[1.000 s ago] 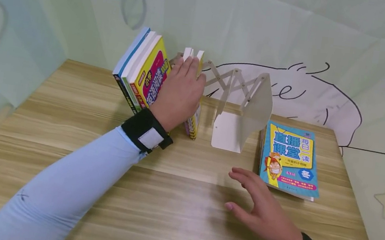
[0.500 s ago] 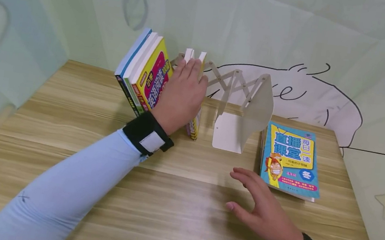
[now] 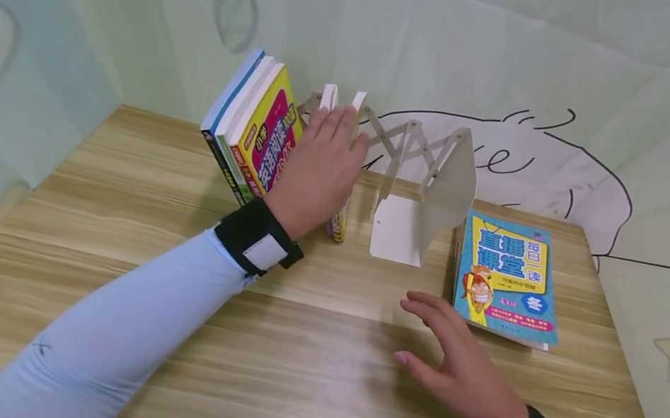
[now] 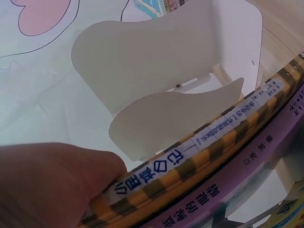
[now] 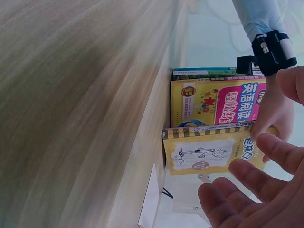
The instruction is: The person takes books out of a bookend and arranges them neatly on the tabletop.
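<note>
My left hand (image 3: 317,171) holds a yellow book with a black-striped spine (image 4: 190,159) by its upper part. The thumb lies at that spine in the left wrist view. Against it stands a book with a purple spine (image 4: 232,173). Left of the hand, a yellow-and-pink book (image 3: 264,135) leans with a white book (image 3: 244,100) and a blue book (image 3: 229,94). A cream folding bookend rack (image 3: 452,175) extends behind and to the right. My right hand (image 3: 460,369) hovers over the table with fingers spread, holding nothing.
A stack of books with a blue cover on top (image 3: 508,276) lies flat right of the rack. The wooden table (image 3: 310,384) meets a printed cloth wall (image 3: 460,48) at the back.
My left hand has shifted slightly right with the striped book, and the gap between the white page tops there has widened. The right hand has stayed in place.
</note>
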Motion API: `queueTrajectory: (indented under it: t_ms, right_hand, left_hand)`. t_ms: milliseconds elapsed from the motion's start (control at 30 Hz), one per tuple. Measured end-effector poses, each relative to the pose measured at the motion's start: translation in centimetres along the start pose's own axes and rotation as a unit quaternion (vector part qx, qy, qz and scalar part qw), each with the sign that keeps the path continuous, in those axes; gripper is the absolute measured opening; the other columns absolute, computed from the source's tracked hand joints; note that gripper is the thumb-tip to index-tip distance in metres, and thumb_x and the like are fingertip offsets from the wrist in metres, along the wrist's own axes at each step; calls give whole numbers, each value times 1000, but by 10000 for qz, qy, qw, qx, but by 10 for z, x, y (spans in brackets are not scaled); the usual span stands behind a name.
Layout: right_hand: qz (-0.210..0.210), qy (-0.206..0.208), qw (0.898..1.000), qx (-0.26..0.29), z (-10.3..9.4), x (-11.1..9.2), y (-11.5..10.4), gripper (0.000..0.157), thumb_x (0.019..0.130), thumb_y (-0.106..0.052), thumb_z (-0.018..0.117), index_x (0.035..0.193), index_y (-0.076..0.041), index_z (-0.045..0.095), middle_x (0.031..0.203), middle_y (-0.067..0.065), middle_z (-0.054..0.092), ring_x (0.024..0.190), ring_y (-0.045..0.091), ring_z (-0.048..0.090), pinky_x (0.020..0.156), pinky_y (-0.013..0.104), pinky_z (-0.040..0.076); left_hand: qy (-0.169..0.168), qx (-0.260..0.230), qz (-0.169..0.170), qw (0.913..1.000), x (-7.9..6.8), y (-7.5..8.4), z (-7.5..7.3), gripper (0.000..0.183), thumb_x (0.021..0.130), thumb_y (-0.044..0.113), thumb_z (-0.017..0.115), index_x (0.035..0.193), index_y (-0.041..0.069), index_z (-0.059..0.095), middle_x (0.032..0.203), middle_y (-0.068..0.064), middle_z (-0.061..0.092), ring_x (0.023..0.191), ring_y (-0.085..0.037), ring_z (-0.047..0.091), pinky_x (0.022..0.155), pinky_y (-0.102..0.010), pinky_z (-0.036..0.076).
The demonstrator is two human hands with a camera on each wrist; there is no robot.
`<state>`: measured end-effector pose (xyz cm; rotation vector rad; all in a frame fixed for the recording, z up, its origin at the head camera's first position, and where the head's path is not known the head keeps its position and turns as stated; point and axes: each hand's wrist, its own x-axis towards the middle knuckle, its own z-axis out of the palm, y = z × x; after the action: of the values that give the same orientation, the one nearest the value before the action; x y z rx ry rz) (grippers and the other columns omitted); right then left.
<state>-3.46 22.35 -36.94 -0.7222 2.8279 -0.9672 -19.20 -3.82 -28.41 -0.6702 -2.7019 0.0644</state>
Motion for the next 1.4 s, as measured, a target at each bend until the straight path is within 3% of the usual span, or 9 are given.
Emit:
queueTrajectory:
  t_ms: [333, 667, 833, 1167, 1400]
  right_hand:
    - [-26, -14, 10000, 39, -1, 0, 0, 63, 90, -29, 76, 146, -28, 46, 151, 1, 44, 137, 21, 45, 104, 52, 50]
    - [-56, 14, 10000, -4, 0, -1, 0, 62, 90, -29, 76, 145, -28, 48, 150, 1, 46, 137, 21, 46, 105, 52, 49]
    - [-89, 17, 10000, -34, 0, -2, 2, 62, 90, -29, 76, 145, -29, 48, 150, 2, 46, 137, 22, 46, 104, 53, 49]
    - [-85, 7, 10000, 3, -1, -3, 2, 60, 91, -30, 74, 145, -27, 48, 151, 1, 44, 136, 22, 46, 104, 52, 49]
    - [-50, 44, 10000, 19, -1, -3, 4, 61, 90, -32, 75, 145, -29, 48, 151, -4, 44, 137, 19, 45, 106, 49, 49]
  left_hand:
    - [252, -110, 184, 9995, -4, 5, -1, 49, 98, 15, 61, 142, -2, 52, 156, -29, 34, 145, -42, 35, 123, -51, 25]
    - [310, -419, 175, 9985, -5, 2, -1, 47, 99, 11, 58, 143, -2, 51, 157, -30, 31, 148, -43, 28, 122, -47, 27]
    - [89, -331, 145, 9993, -5, 2, -1, 51, 98, 16, 61, 146, 2, 49, 158, -30, 29, 149, -42, 27, 123, -48, 22]
    - [50, -419, 123, 9990, -10, 11, -2, 57, 100, 9, 56, 154, 10, 39, 162, -29, 19, 150, -49, 14, 124, -55, 10]
    - [-8, -369, 86, 9993, -13, 16, -3, 60, 98, 10, 57, 155, 13, 38, 163, -28, 15, 148, -53, 17, 123, -58, 9]
